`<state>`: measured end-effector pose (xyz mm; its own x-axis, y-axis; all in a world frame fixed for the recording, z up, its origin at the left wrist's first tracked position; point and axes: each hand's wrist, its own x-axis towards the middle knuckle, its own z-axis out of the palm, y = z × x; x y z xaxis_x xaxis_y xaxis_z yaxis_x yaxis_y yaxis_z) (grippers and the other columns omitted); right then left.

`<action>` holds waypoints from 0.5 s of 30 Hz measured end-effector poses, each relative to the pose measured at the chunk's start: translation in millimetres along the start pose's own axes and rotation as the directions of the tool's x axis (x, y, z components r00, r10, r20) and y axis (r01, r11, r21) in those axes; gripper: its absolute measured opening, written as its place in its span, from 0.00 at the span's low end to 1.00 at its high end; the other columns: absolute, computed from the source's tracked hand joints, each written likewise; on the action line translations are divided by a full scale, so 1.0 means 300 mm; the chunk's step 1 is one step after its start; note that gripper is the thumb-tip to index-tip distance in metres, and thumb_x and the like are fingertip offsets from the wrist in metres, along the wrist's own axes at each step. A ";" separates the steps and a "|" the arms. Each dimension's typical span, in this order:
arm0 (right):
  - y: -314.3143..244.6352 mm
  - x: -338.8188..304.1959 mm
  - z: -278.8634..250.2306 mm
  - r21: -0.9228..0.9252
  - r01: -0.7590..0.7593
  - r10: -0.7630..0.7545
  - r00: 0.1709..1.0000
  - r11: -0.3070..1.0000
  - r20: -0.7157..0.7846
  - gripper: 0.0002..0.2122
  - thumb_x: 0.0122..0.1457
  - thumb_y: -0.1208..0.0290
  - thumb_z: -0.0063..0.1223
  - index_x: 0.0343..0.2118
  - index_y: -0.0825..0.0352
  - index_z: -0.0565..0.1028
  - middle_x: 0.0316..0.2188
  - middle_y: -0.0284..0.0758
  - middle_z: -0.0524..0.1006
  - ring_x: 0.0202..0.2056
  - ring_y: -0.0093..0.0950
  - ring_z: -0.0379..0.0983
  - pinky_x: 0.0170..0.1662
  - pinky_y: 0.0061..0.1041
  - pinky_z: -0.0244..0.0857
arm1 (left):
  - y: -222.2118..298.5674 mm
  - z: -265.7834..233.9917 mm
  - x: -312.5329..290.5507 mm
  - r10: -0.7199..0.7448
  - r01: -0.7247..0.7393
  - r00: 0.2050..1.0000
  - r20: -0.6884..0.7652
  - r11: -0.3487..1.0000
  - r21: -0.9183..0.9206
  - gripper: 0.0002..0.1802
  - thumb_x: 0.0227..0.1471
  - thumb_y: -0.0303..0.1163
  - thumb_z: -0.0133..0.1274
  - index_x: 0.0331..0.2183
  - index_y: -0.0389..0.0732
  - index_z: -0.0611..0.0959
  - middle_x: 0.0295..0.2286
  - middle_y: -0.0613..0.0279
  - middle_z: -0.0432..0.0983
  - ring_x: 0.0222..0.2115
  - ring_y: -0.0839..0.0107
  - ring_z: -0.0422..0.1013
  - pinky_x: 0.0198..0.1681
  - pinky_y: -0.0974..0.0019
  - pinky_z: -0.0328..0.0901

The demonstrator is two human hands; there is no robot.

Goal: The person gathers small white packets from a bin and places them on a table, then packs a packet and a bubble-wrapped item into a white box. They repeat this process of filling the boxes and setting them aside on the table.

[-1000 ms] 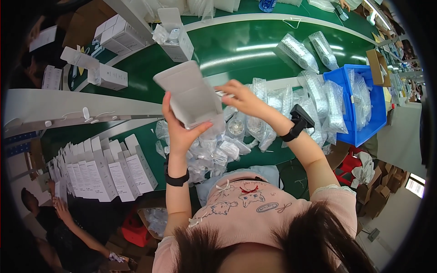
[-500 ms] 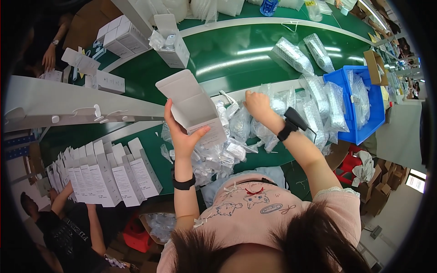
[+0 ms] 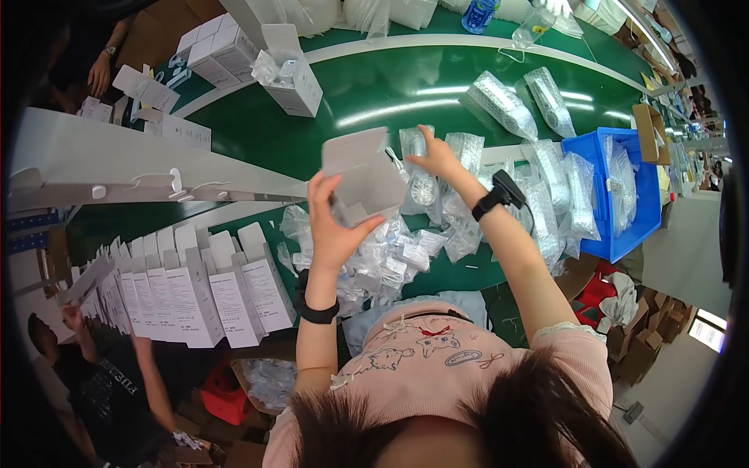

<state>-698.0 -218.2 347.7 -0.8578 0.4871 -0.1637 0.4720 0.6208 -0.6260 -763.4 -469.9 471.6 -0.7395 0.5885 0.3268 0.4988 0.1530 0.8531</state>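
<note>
My left hand (image 3: 337, 222) is closed round an open white cardboard box (image 3: 373, 183), tilted so that its inside shows and its flap stands up. Just right of the box, a bubble-wrapped device (image 3: 422, 175) stands lengthwise, with the thumb and fingers of my right hand (image 3: 437, 156) on its upper part. Its lower end lies over the pile of small clear bags (image 3: 390, 261) with white parts and cables in them. Other bubble-wrapped packages (image 3: 538, 191) lie to the right of my right hand.
Right stands a blue bin (image 3: 620, 246) holding wrapped packages. Two bubble-wrapped packages (image 3: 503, 105) lie on the green conveyor (image 3: 367, 78), with a filled white box (image 3: 295, 92) at its left. Rows of open white boxes (image 3: 187, 300) stand left, near a co-worker (image 3: 109, 390).
The left hand has moved right and tilted the box. My right hand has taken hold of a bubble-wrapped device and drawn it up beside the box. The co-worker's hand at left has moved.
</note>
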 end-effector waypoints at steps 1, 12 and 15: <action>-0.014 0.009 0.008 -0.004 0.006 -0.006 1.000 1.000 0.001 0.37 0.40 0.65 0.57 0.54 0.61 0.52 0.30 0.54 0.71 0.35 0.46 0.68 0.40 0.35 0.63 | 0.005 0.020 0.008 0.013 -0.014 1.000 0.028 1.000 0.019 0.47 0.25 0.30 0.67 0.47 0.43 0.56 0.46 0.53 0.56 0.45 0.60 0.60 0.44 0.62 0.60; -0.384 -0.154 -0.505 0.302 0.305 -0.180 0.907 0.903 -0.380 0.30 0.41 0.78 0.47 0.52 0.63 0.55 0.43 0.42 0.65 0.40 0.31 0.65 0.44 0.26 0.60 | -0.056 0.076 -0.034 -0.141 0.137 0.988 -0.060 0.988 -0.076 0.44 0.24 0.27 0.67 0.40 0.42 0.53 0.46 0.46 0.57 0.43 0.58 0.61 0.45 0.61 0.58; -0.537 -0.183 -0.483 0.582 0.553 -0.056 0.752 0.596 -0.657 0.26 0.43 0.79 0.47 0.49 0.66 0.57 0.42 0.36 0.65 0.42 0.27 0.63 0.47 0.25 0.57 | -0.041 0.102 -0.026 -0.115 0.107 0.993 -0.042 0.983 -0.147 0.43 0.25 0.26 0.67 0.40 0.42 0.53 0.46 0.45 0.56 0.44 0.59 0.60 0.45 0.61 0.58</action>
<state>-697.6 -255.8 567.9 -0.5375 0.7352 0.4129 -0.3120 0.2815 -0.9074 -750.0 -452.0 446.1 -0.8103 0.5329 0.2439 0.3449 0.0971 0.9336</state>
